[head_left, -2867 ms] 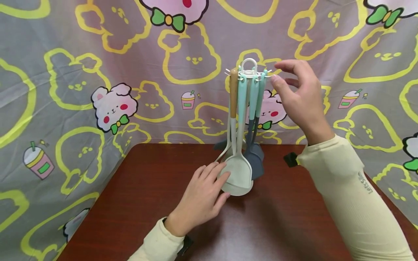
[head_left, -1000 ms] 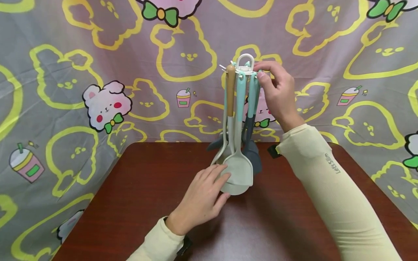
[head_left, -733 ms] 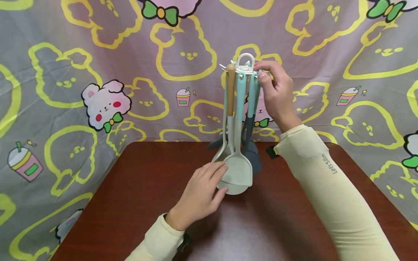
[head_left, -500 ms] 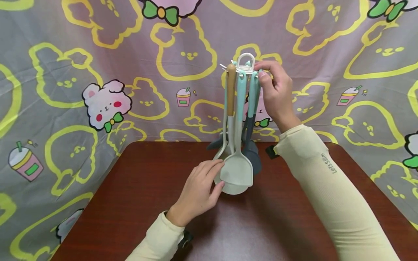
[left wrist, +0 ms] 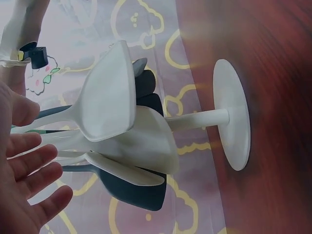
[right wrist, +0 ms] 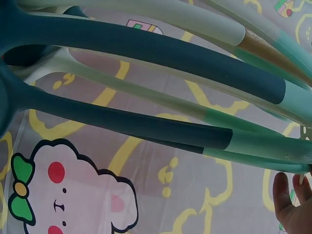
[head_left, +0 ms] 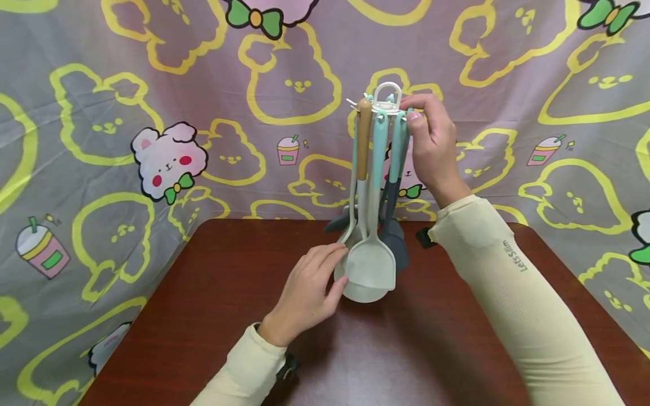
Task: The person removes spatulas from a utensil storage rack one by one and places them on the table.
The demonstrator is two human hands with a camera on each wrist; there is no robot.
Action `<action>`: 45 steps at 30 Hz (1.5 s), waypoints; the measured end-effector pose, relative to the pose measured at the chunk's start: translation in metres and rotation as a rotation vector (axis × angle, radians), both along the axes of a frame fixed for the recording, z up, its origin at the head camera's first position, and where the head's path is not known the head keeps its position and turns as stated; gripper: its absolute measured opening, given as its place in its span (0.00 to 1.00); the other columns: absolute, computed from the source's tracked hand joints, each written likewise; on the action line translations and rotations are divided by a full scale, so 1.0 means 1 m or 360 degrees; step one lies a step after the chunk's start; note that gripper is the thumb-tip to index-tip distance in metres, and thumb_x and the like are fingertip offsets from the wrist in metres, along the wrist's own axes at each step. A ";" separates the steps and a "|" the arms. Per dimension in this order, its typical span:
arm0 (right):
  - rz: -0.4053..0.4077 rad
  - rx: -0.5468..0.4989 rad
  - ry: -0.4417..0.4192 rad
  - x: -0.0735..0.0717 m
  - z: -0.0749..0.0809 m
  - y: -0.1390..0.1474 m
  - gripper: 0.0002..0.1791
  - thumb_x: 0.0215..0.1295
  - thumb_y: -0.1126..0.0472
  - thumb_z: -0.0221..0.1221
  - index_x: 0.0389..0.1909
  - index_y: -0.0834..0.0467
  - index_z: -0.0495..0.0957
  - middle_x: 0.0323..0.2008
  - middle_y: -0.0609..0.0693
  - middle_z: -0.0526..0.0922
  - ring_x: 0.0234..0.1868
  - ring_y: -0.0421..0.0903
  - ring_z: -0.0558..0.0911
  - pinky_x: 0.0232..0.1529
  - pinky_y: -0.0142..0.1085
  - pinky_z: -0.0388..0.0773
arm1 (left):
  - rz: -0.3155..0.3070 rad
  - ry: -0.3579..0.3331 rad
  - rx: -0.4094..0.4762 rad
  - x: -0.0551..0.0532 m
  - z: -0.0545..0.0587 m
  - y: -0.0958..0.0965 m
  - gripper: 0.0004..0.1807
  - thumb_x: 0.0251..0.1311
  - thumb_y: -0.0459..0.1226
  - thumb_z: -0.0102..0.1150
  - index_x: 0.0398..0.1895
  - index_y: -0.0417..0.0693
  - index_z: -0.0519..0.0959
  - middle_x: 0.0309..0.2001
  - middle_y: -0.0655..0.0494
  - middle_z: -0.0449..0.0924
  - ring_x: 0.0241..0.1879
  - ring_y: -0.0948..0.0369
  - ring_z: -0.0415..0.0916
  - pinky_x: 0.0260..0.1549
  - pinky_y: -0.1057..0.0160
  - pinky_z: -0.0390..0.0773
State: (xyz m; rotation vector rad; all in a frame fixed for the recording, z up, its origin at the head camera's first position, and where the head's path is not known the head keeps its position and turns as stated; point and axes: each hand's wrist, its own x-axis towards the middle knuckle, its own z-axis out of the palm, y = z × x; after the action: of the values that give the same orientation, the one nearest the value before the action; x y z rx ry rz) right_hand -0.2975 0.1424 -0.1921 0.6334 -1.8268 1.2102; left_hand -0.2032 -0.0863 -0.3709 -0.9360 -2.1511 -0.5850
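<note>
A white rotating rack (head_left: 387, 104) stands upright in the head view, hung with several kitchen utensils. My right hand (head_left: 435, 148) is at its top right, thumb and index finger pinching the upper end of a teal-handled utensil (head_left: 408, 135) with a dark lower part. In front hangs a pale turner (head_left: 372, 262) with a teal handle; left of it is a wooden-handled utensil (head_left: 363, 141). My left hand (head_left: 306, 290) is beside the turner's blade, fingers extended. In the left wrist view, the left fingers (left wrist: 36, 168) are spread and hold nothing. The right wrist view shows right fingertips (right wrist: 282, 195) near the handle ends.
The rack's round white base (left wrist: 233, 114) rests on a dark red-brown wooden table (head_left: 228, 293). A patterned curtain (head_left: 213, 84) hangs close behind the rack and along both sides. Dark utensil heads (head_left: 398, 245) jut out on the rack's right.
My right hand has moved left from beside the rack and taken hold of a utensil's handle top. The left hand has drawn slightly left, off the front of the turner's blade.
</note>
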 end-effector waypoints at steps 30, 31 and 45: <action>0.0014 -0.0002 0.0027 0.002 0.004 -0.004 0.25 0.62 0.54 0.40 0.46 0.70 0.72 0.53 0.60 0.78 0.57 0.48 0.75 0.57 0.35 0.66 | 0.0075 0.0065 0.0089 -0.032 0.041 0.040 0.18 0.63 0.39 0.59 0.56 0.44 0.79 0.53 0.52 0.83 0.48 0.57 0.81 0.47 0.61 0.81; 0.0011 -0.0004 0.0025 0.002 0.003 -0.003 0.25 0.62 0.54 0.40 0.46 0.70 0.72 0.53 0.60 0.78 0.57 0.48 0.75 0.57 0.35 0.66 | 0.0084 0.0055 0.0081 -0.033 0.043 0.043 0.19 0.64 0.39 0.59 0.56 0.44 0.79 0.53 0.52 0.83 0.47 0.57 0.81 0.46 0.61 0.82; 0.0034 0.0003 0.0035 -0.001 -0.003 -0.004 0.25 0.64 0.55 0.39 0.48 0.71 0.71 0.54 0.63 0.76 0.60 0.51 0.74 0.60 0.36 0.65 | 0.0162 -0.0217 0.0226 -0.041 0.067 0.060 0.14 0.67 0.39 0.55 0.53 0.47 0.79 0.42 0.57 0.85 0.34 0.63 0.81 0.30 0.63 0.81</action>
State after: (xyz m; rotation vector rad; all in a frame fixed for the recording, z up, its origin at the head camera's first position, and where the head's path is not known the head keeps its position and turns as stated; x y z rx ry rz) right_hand -0.2985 0.1381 -0.1949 0.6661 -1.8072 1.2113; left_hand -0.2441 -0.0266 -0.3041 -0.7237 -2.2294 -0.7588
